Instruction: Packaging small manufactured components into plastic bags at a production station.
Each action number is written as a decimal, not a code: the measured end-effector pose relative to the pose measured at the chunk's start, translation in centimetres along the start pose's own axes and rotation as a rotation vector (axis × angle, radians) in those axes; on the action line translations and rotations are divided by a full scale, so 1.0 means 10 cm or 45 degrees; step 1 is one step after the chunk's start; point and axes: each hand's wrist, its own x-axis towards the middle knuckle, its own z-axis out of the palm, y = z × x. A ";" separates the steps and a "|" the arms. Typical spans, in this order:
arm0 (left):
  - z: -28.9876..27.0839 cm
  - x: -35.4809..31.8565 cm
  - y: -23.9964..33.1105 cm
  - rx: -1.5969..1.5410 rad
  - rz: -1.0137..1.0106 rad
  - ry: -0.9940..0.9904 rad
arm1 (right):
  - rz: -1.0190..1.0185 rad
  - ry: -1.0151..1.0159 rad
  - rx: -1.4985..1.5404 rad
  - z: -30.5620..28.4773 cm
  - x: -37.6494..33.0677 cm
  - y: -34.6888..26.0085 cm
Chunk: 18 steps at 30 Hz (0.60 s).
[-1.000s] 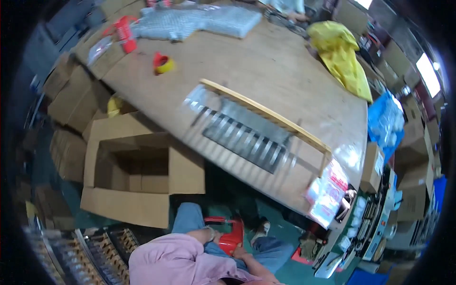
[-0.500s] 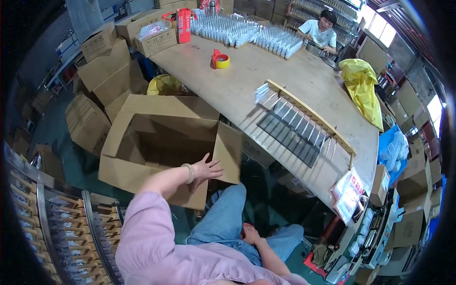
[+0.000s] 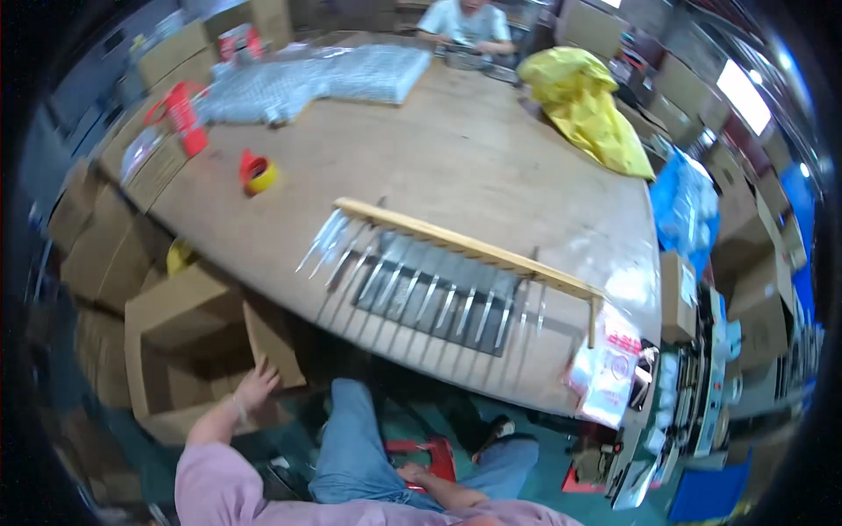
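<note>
My left hand (image 3: 257,386) reaches to the right-hand flap (image 3: 270,346) of an open cardboard box (image 3: 145,337), its fingers stretched out against the flap. The box stands beside my left leg, below the table edge. My right hand (image 3: 416,474) rests low between my thighs, in front of a red stool (image 3: 441,456); its fingers are blurred and partly hidden. On the table (image 3: 456,158) ahead of me stands a wooden rack bar (image 3: 474,250) with a row of thin metal rods. The rods extend toward me over a dark flat plate (image 3: 430,298).
A red-and-yellow tape dispenser (image 3: 257,174) lies on the table's left part. Behind it are rows of white pieces (image 3: 307,83). Yellow sheeting (image 3: 583,101) drapes the far right edge. Plastic packets (image 3: 605,377) lie near the right corner. A co-worker (image 3: 469,26) sits opposite.
My view has turned right, so the box and table now appear farther left. My left hand's spread fingers have come closer together at the box flap. My right hand remains low between my legs.
</note>
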 end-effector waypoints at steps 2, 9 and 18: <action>0.13 0.01 -0.04 0.014 0.026 0.114 | -0.053 -0.052 0.127 -0.14 -0.03 -0.40; -0.90 0.48 0.02 -0.045 0.095 0.026 | -0.354 0.046 0.398 0.05 0.83 -0.45; -2.42 1.26 1.91 -1.523 0.592 0.104 | 0.401 2.823 -0.723 -2.85 -2.98 0.32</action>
